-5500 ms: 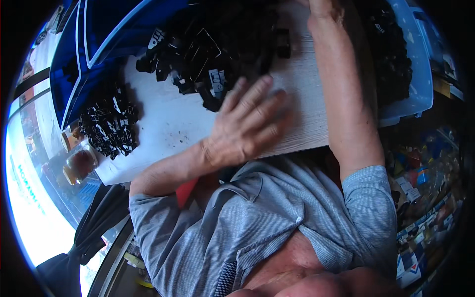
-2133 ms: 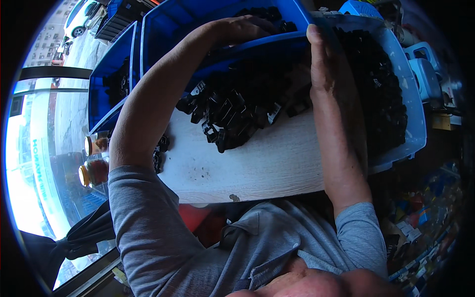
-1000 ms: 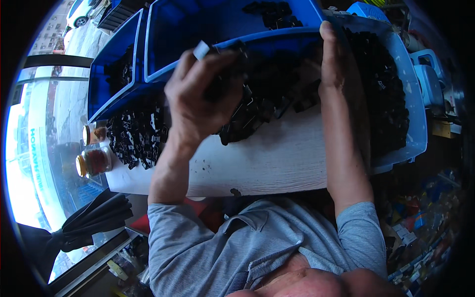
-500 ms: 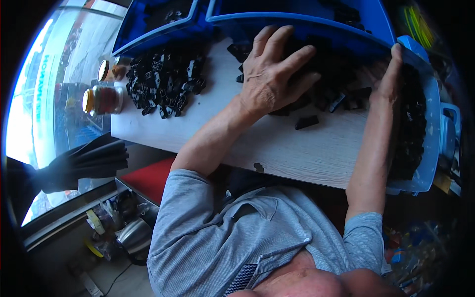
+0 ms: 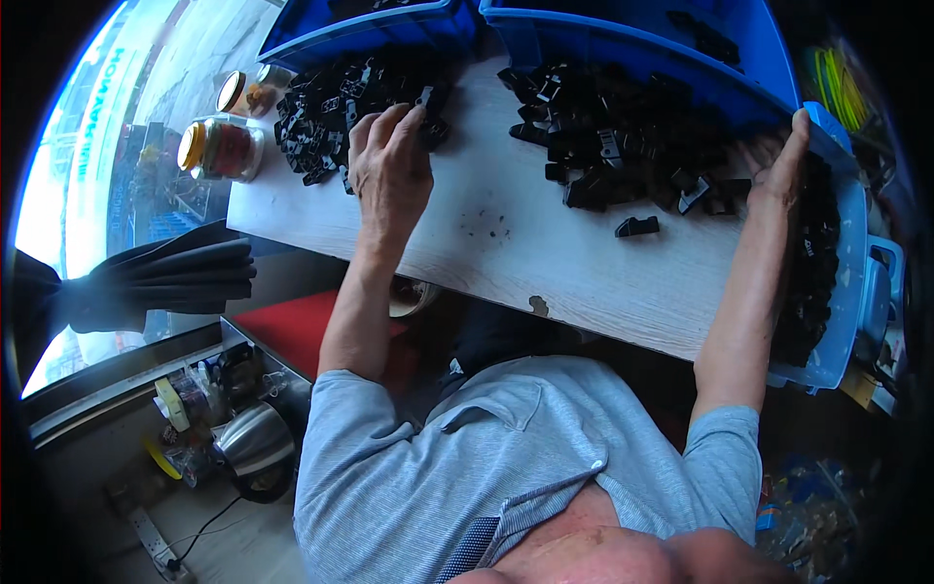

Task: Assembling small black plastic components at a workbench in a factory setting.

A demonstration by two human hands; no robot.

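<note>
Bright daylight from left window, dim right side, fisheye-bent dark edges, sharp centre

On the counter lie two heaps of plastic parts: a left heap and a right heap. One lone part lies just in front of the right heap. Two bins stand behind the heaps. Two jars stand left of the left heap. A tray of parts sits at the counter's right end. A kettle stands on the floor, lower left.

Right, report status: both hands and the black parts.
Left hand on small pile of black plastic clips, pinching one. Right hand open against the light blue plastic bin. Larger black clip pile between the hands.
</note>
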